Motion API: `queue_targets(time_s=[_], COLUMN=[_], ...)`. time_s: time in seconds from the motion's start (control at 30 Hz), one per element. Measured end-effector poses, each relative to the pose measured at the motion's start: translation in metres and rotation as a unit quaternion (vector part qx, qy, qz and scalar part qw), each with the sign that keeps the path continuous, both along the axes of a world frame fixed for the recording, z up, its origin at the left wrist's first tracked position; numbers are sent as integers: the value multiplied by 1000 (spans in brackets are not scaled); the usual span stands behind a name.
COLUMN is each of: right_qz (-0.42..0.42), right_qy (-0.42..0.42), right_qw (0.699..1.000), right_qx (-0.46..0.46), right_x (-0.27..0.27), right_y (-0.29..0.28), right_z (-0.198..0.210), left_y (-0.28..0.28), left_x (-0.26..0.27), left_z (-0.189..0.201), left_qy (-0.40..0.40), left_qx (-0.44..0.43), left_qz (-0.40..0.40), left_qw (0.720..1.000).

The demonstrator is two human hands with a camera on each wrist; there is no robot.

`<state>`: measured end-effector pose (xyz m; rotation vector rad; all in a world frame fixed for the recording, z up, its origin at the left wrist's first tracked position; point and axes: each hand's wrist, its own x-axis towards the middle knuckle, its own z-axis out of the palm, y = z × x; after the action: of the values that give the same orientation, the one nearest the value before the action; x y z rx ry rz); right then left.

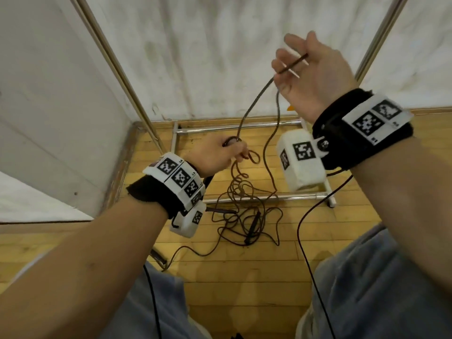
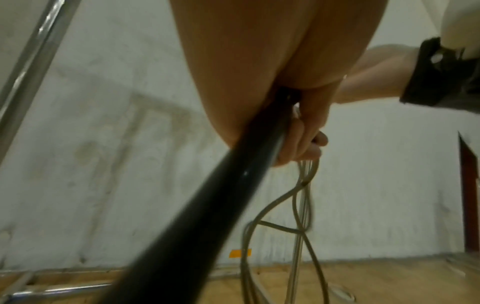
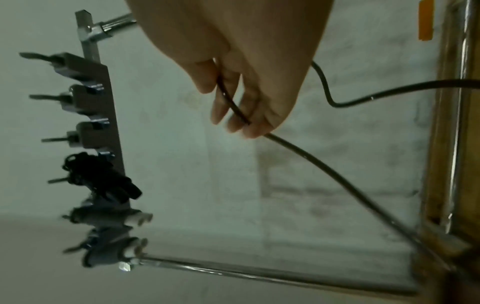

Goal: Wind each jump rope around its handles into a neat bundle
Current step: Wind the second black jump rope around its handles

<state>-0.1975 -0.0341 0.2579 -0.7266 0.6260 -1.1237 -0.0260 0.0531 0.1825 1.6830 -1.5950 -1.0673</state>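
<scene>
Since the rope (image 1: 254, 104) is thin, limp and kinky, I'd grab near the handle (image 2: 187, 205). Left hand (image 1: 215, 155) grips handle plus loops, right hand (image 1: 315, 69) at 1 o'clock pinches a strand; rest tangled on floor (image 1: 244, 277) at 6.

Stained white wall (image 1: 220, 57), wooden plank floor (image 1: 244, 277), chrome rack (image 1: 244, 126).

From the left wrist I see my left hand (image 2: 259, 82) gripping a black handle (image 2: 197, 205), fingers (image 2: 309, 142) curled over rope loops (image 2: 298, 226) hanging toward the wooden floor (image 2: 389, 283).
</scene>
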Motion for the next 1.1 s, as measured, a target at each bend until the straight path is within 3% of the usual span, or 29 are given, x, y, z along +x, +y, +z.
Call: queue_targets(time_s=[0.13,0.23,0.33,0.43,0.5,0.6,0.63,0.67,0.7,0.8,0.87,0.93,1.0,1.1], right_qz=[38,112,207,270,327,415,423,422,407,298,198,124,100,52], right_qy=[201,339,377,389,441,554,582,597,597,540,476,326,242,185], right_qw=[979,930,894,867,811,677,645,631,643,758,836,935,965,981], right_qx=[-16,-84,-127,-158,-199,-251,-258,-259,-255,-212,-187,-64,-1,17], right_x=[11,25,35,45,50,54,54,53,51,46,43,38,34,31], right_y=[8,22,33,44,52,62,62,62,60,44,32,27,25,24], right_z=[-19,-34,-50,-65,-77,-99,-103,-103,-97,-68,-48,-33,-25,-18], left_y=[-8,-13,-12,-13,-13,-13,-13,-13,-13,-12,-9,-3,2,2], left_x=[5,11,11,14,24,42,47,51,55,63,57,42,22,8], left_z=[24,37,40,47,54,59,57,54,50,40,30,18,8,2], left_qy=[135,100,60,158,231,288,289,277,251,208,197,82,-1,36], left_qx=[-59,-92,-113,-130,-146,-171,-177,-181,-180,-100,-27,16,35,62], left_qz=[119,130,120,135,168,223,244,267,288,293,209,91,12,-15], left_qw=[982,982,985,969,947,916,908,905,906,928,958,992,999,997])
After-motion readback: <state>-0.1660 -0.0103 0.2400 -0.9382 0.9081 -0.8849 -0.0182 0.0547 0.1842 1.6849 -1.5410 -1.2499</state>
